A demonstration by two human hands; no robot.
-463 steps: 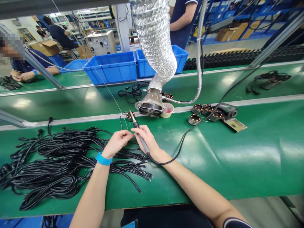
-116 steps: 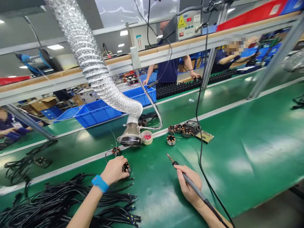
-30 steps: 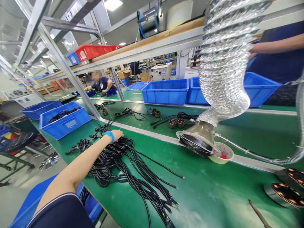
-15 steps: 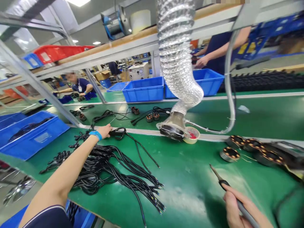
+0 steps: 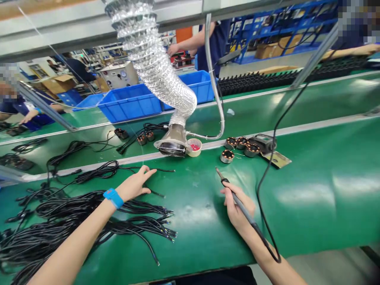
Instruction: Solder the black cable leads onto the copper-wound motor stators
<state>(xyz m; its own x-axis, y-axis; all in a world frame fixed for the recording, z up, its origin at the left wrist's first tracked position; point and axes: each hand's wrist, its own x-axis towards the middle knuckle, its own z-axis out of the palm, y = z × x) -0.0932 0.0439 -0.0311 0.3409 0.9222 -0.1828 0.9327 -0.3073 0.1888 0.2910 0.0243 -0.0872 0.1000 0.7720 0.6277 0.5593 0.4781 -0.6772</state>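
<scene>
My right hand (image 5: 239, 204) is closed around the grey handle of a soldering iron (image 5: 242, 206). Its tip points up and left, a little short of a copper-wound motor stator (image 5: 227, 156). My left hand (image 5: 138, 185), with a blue wristband (image 5: 113, 198), reaches over the black cables with thumb and fingers apart. A thin wire (image 5: 142, 149) hangs from above to its fingertips; whether they touch is unclear. Below that hand lies a heap of black cables (image 5: 74, 213), their stripped ends pointing right. One coiled cable (image 5: 101, 173) lies just beyond it.
A fume hood (image 5: 173, 140) on a silver duct (image 5: 166, 75) hangs beside a tub with red contents (image 5: 194, 147). More stators (image 5: 252, 149) sit by a metal block (image 5: 264, 141). Blue bins (image 5: 130, 103) stand behind. Co-workers work across the bench. The iron's cord (image 5: 263, 174) crosses the right side.
The view has swung right. My left hand has moved right from the coiled cable, and its fingers have spread. The soldering iron stays in my right hand, now nearer the stators.
</scene>
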